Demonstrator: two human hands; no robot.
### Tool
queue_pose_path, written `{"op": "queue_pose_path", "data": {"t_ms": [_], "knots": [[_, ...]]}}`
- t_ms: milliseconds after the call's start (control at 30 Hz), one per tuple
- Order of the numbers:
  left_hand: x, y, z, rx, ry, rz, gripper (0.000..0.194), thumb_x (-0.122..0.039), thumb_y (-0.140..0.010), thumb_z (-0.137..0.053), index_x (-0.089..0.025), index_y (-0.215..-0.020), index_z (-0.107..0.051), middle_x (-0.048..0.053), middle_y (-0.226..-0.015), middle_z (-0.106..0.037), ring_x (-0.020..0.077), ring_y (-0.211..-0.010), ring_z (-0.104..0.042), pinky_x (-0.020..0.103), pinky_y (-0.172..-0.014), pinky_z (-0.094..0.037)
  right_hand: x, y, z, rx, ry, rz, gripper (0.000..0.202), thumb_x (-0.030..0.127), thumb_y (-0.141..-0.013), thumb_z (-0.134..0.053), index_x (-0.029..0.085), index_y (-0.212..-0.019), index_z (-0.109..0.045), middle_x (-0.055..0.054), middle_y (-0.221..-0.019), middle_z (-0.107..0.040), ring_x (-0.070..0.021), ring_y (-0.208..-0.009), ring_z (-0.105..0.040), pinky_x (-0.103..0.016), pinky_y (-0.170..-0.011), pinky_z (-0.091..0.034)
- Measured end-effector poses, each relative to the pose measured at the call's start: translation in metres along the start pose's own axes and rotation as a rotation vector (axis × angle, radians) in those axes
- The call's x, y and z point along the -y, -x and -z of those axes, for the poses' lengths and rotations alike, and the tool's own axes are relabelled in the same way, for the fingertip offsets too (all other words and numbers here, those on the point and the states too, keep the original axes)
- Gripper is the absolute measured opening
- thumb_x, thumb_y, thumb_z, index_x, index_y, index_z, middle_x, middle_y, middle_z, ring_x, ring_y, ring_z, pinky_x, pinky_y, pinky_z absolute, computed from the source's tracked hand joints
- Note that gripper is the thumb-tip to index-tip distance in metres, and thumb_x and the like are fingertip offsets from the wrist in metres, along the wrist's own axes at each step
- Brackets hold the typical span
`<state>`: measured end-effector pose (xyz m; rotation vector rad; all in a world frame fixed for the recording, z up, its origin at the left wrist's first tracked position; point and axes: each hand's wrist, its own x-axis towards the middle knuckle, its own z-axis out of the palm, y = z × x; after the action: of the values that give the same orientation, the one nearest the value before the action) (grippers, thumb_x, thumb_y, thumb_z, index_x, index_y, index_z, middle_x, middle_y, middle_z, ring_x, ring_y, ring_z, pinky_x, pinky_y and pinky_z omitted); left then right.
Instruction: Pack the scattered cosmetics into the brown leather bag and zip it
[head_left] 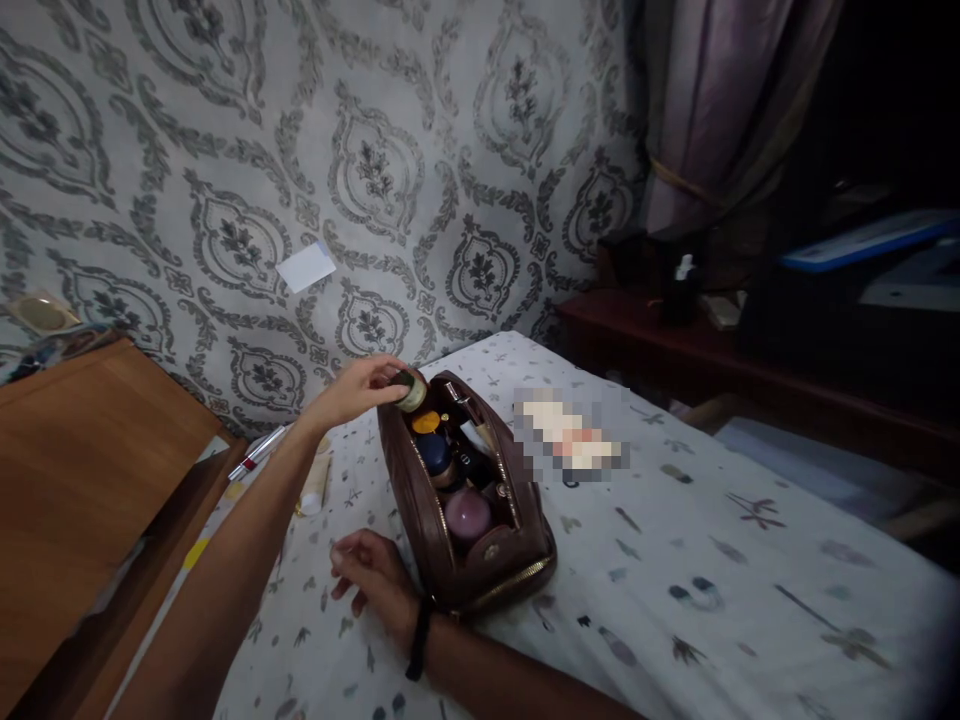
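A brown cosmetic bag (409, 495) lies unzipped on the bed. My left hand (367, 385) is closed around a small jar (410, 393) with a dark lid, at the far end of the bag's opening. Inside the bag are a round pink-purple container (468, 514), a jar with a dark blue lid (433, 452), a yellow-orange round item (426, 423) and some slim tubes. My right hand (375, 575), with a black band on the wrist, rests beside the near left side of the bag. Its fingers are loosely bent and apart, with nothing visible in them.
A cream tube (315, 485) and silvery slim tubes (257, 452) lie left of the bag. Right of it is a blurred-out pale item (570, 432). A wooden board (97, 450) borders the bed at left; a dark red shelf (637, 325) stands at right. Patterned wallpaper is behind.
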<state>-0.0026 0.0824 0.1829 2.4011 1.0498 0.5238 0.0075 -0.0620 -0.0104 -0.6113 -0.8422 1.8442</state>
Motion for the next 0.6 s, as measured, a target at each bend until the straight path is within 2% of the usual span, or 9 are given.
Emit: {"op": "queue_pose_path", "data": {"t_ms": [100, 233, 367, 500, 600], "knots": [[-0.002, -0.011, -0.005, 0.075, -0.167, -0.025, 0.039, -0.039, -0.079, -0.066, -0.017, -0.112, -0.065, 0.002, -0.088, -0.065, 0.0169, -0.080, -0.058, 0.027, -0.072, -0.044, -0.001, -0.001, 0.000, 0.007, -0.002, -0.003, 0.070, 0.076, -0.053, -0.075, 0.018, -0.089, -0.056, 0.002, -0.077, -0.058, -0.0102, -0.058, -0.060, -0.019, -0.042, -0.031], [-0.006, -0.024, -0.013, 0.213, -0.434, -0.037, 0.039, -0.032, -0.076, -0.066, -0.018, -0.112, -0.066, 0.000, -0.080, -0.063, 0.0172, -0.074, -0.056, 0.026, -0.066, -0.040, 0.000, 0.000, -0.001, 0.011, -0.002, -0.013, 0.069, 0.074, -0.053, -0.075, 0.018, -0.088, -0.055, 0.002, -0.077, -0.058, -0.0098, -0.058, -0.060, -0.019, -0.042, -0.031], [-0.005, -0.034, -0.021, 0.330, -0.560, -0.003, 0.037, -0.030, -0.073, -0.067, -0.018, -0.108, -0.066, 0.001, -0.082, -0.065, 0.0185, -0.076, -0.057, 0.025, -0.064, -0.038, 0.001, 0.000, -0.001, 0.011, -0.003, -0.021, 0.069, 0.073, -0.052, -0.075, 0.018, -0.087, -0.055, 0.002, -0.077, -0.057, -0.0101, -0.058, -0.059, -0.019, -0.043, -0.032], [-0.001, -0.039, -0.025, 0.345, -0.622, 0.019, 0.039, -0.028, -0.070, -0.068, -0.016, -0.108, -0.066, 0.004, -0.091, -0.068, 0.0209, -0.082, -0.059, 0.026, -0.066, -0.039, 0.002, 0.000, -0.001, 0.010, 0.005, -0.027, 0.069, 0.074, -0.052, -0.075, 0.018, -0.087, -0.055, 0.002, -0.077, -0.057, -0.0099, -0.058, -0.059, -0.019, -0.043, -0.032], [0.002, -0.041, -0.025, 0.341, -0.625, 0.024, 0.038, -0.032, -0.070, -0.069, -0.018, -0.106, -0.067, 0.002, -0.087, -0.067, 0.0202, -0.078, -0.059, 0.026, -0.063, -0.038, 0.003, 0.000, -0.001, 0.011, 0.002, -0.027, 0.069, 0.074, -0.052, -0.076, 0.018, -0.087, -0.055, 0.002, -0.077, -0.057, -0.0100, -0.058, -0.059, -0.019, -0.044, -0.032]]}}
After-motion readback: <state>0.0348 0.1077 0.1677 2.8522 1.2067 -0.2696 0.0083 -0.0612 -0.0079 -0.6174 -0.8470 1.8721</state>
